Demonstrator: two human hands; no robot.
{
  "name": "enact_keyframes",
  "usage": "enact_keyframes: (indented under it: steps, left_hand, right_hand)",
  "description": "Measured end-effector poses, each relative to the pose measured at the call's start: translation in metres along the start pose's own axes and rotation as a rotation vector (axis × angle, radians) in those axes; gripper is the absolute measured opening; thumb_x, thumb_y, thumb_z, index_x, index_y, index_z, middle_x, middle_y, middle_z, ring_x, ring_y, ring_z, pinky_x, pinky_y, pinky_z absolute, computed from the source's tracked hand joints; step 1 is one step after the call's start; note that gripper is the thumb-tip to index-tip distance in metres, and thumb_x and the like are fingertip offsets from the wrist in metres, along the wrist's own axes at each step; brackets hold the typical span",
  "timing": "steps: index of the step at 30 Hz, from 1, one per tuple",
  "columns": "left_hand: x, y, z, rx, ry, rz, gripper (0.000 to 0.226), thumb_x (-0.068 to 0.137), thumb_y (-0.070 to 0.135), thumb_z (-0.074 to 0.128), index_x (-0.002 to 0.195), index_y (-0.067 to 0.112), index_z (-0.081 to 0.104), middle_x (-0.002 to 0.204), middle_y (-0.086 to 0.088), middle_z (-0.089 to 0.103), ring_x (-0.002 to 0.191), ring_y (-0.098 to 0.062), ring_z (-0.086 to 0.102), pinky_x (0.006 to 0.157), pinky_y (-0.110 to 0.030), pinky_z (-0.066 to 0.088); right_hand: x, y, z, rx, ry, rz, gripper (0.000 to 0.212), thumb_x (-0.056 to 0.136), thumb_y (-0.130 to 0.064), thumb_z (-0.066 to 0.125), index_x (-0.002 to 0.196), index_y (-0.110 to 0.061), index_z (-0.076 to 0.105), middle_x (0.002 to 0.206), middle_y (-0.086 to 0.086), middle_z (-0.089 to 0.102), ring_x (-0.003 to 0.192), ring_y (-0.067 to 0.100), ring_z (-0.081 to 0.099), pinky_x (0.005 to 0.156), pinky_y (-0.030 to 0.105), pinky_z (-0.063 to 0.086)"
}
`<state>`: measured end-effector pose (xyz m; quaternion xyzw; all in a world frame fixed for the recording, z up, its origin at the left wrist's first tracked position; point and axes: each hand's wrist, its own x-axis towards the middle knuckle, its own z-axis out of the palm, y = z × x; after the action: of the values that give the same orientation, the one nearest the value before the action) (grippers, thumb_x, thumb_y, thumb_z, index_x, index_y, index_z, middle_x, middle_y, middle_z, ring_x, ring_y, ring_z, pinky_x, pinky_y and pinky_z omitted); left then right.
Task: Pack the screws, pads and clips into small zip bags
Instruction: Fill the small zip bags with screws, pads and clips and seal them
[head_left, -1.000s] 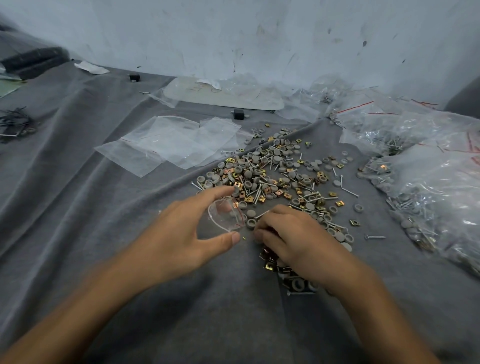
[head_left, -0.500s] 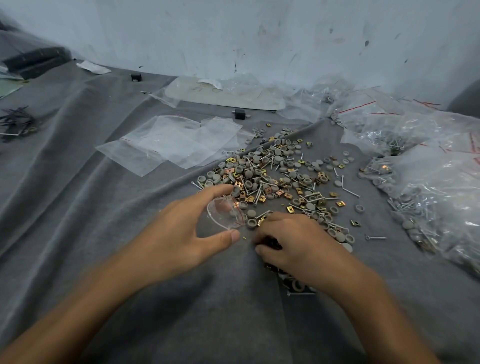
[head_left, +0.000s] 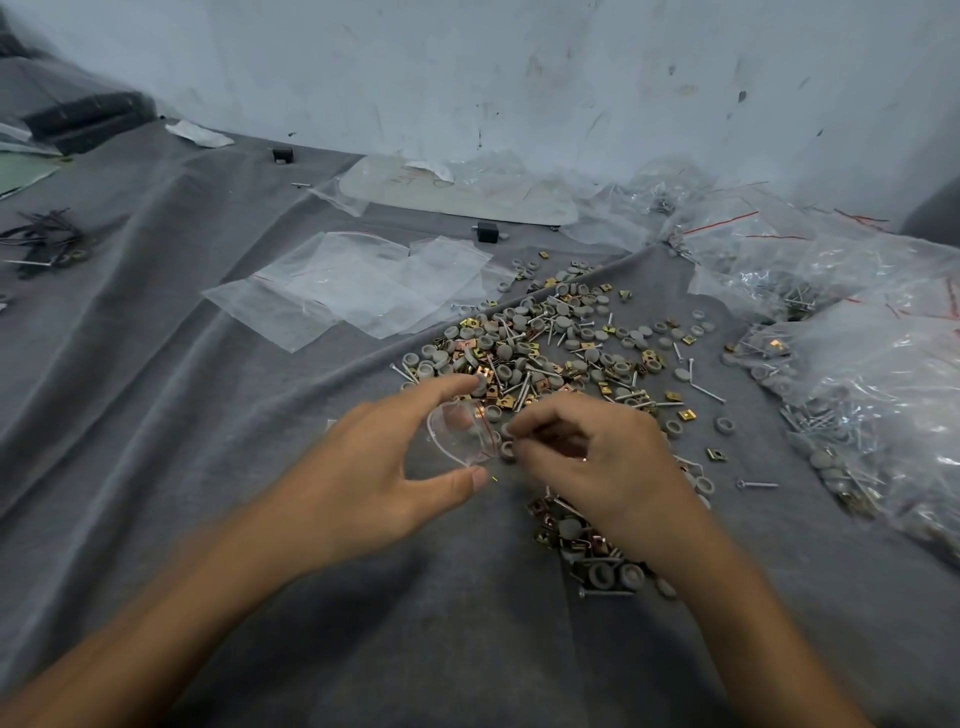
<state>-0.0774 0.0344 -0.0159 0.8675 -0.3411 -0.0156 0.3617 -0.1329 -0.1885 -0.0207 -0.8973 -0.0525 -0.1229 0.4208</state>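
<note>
Filling a small bag beside the pile.

The left hand pinches the bag between forefinger and thumb, bowing its mouth open toward the right hand. That hand's curled fingers pinch together at the mouth, seemingly on a part too hidden to name. The bag sits over the cloth, at the near edge of the pile of screws, pads and clips. Its film looks thin, limp and slippery, so I judge it best taken at the stiffer zip rim and squeezed from both ends to gape. The parts are tiny and light: screws roll, pads look soft, and clip edges could nick the film.
</note>
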Motion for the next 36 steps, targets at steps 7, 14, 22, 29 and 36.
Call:
enact_keyframes:
  steps: [7,14,22,29,36]
  left_hand:
    - [0.001,0.001,0.002,0.008,0.008,0.012,0.075,0.081,0.057,0.071,0.148,0.04,0.041,0.143,0.025,0.053,0.132,0.006,0.047,0.109,-0.026,0.041]
    - [0.001,0.002,0.002,0.004,0.003,0.02,0.075,0.083,0.055,0.072,0.149,0.04,0.041,0.144,0.025,0.052,0.131,0.007,0.046,0.109,-0.023,0.04]
    - [0.0,0.001,0.004,-0.001,-0.018,0.032,0.078,0.078,0.066,0.063,0.148,0.042,0.039,0.142,0.026,0.053,0.126,0.01,0.049,0.105,-0.027,0.045]
    - [0.001,0.0,0.002,-0.002,0.007,0.023,0.077,0.078,0.065,0.064,0.148,0.044,0.04,0.142,0.027,0.053,0.127,0.012,0.047,0.103,-0.013,0.038]
    - [0.0,0.001,0.001,0.004,0.01,0.012,0.074,0.083,0.055,0.072,0.149,0.041,0.041,0.146,0.025,0.05,0.133,0.01,0.041,0.107,-0.012,0.033]
  right_hand:
    - [0.0,-0.015,0.012,0.544,-0.007,0.046,0.015,0.087,-0.016,0.073,0.093,-0.029,0.077,0.103,-0.003,0.078,0.096,0.015,0.074,0.087,0.031,0.06]
    - [0.0,-0.013,0.013,0.529,-0.009,0.067,0.013,0.084,-0.021,0.075,0.094,-0.029,0.078,0.106,-0.003,0.075,0.1,0.018,0.072,0.089,0.037,0.059]
    - [0.001,-0.015,0.017,0.642,0.02,0.077,0.015,0.089,-0.009,0.075,0.095,-0.022,0.078,0.087,0.001,0.076,0.077,0.013,0.073,0.071,0.022,0.056]
    - [0.005,-0.008,0.008,0.532,0.135,0.109,0.02,0.096,-0.005,0.066,0.098,-0.023,0.074,0.091,0.001,0.076,0.081,0.012,0.072,0.069,0.024,0.058]
    - [0.006,0.009,0.013,-0.522,-0.132,0.076,0.029,0.098,-0.039,0.061,0.126,-0.035,0.067,0.112,-0.012,0.055,0.114,0.012,0.043,0.095,0.033,0.041]
